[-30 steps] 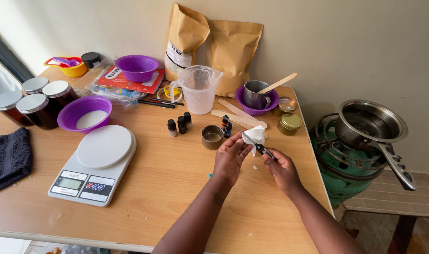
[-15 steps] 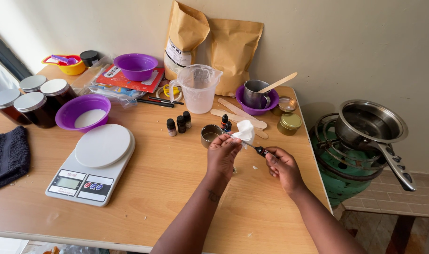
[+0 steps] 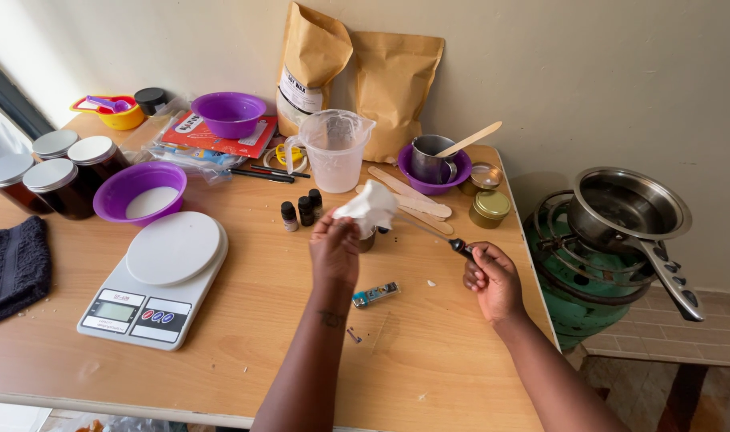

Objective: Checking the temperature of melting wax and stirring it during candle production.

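The left hand's [image 3: 335, 250] fingers [image 3: 343, 226] pinch a crumpled white tissue [image 3: 368, 206], which hides the probe's tip and most of a small tin [image 3: 367, 238] behind it. The thin metal probe [image 3: 426, 231], with a black grip, slants above the tabletop [image 3: 261, 320]; the right hand's [image 3: 493, 278] fingers [image 3: 475, 260] close on that grip. Both forearms reach in from below, hands apart.

Wooden table [image 3: 261, 320]: kitchen scale [image 3: 155, 276], purple bowl [image 3: 139, 192], dark towel [image 3: 13, 268], measuring jug [image 3: 333, 150].

Tissue [image 3: 369, 206] hides probe tip, perhaps the tin.
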